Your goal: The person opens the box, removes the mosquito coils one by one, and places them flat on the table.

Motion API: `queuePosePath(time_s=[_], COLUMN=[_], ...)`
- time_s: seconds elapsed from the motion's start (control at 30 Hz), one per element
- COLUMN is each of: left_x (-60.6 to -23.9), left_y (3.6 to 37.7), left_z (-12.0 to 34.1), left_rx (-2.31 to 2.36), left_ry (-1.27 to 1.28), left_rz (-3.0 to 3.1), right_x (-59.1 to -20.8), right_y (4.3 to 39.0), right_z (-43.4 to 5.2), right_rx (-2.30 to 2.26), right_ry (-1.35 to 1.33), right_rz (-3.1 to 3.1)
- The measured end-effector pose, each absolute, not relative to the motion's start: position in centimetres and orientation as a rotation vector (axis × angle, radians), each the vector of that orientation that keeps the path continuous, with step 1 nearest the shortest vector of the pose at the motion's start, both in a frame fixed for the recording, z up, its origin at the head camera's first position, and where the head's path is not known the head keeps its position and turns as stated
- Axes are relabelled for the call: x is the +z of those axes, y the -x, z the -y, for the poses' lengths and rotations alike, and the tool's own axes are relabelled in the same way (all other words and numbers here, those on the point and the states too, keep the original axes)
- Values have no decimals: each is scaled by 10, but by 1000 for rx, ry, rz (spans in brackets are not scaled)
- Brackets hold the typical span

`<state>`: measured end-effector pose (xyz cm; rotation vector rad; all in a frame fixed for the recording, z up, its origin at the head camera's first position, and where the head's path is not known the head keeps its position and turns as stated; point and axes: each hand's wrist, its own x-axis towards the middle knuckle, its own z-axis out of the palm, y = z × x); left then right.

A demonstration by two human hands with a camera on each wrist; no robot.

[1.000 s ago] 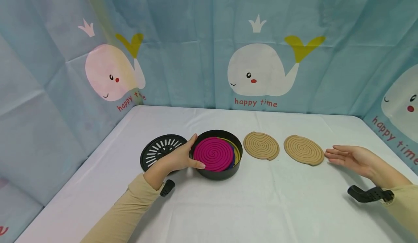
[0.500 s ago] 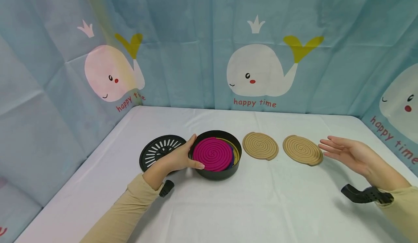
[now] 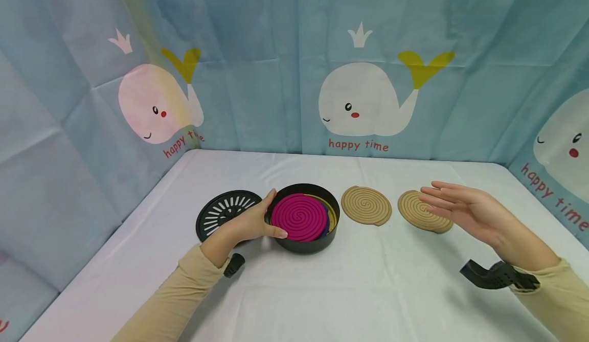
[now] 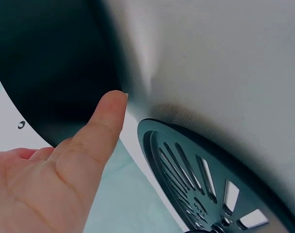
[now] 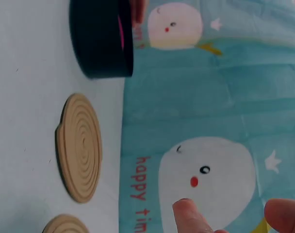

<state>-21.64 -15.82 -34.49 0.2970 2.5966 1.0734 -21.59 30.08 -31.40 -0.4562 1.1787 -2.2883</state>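
Note:
My left hand (image 3: 257,219) grips the left side of a round black tin (image 3: 309,245), thumb on the near rim and fingers round the far wall. A magenta spiral coil (image 3: 299,217) lies on top inside the tin, with yellow and dark blue edges showing beneath it. In the left wrist view one finger (image 4: 96,128) presses the tin's dark wall (image 4: 50,63). My right hand (image 3: 455,205) is open, fingers straight, hovering over the right tan coil (image 3: 416,214) and covering part of it. A second tan coil (image 3: 366,205) lies between that one and the tin.
A black slotted lid (image 3: 221,213) lies flat left of the tin, partly behind my left hand. The white table (image 3: 322,291) is walled on three sides by a blue whale-print curtain (image 3: 257,76). The right wrist view shows the tin (image 5: 101,41) and both tan coils (image 5: 79,145).
My right hand has lifted off the table and moved left, from beside the right tan coil to above it. My left hand and the tin have stayed put.

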Motion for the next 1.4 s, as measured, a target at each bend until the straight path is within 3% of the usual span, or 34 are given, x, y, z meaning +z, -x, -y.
queuePosePath(time_s=[0.53,1.4], left_x=[-346,-344], left_y=[216,216], left_z=[159,158], left_rx=[1076,1067], left_ry=[-319,-325], left_rz=[-2597,-2604], right_x=[-305,-320], right_y=[211,200], right_z=[-255,-174], right_rx=[-2160,-1989], right_ry=[411,388], right_rz=[-1589,-1715])
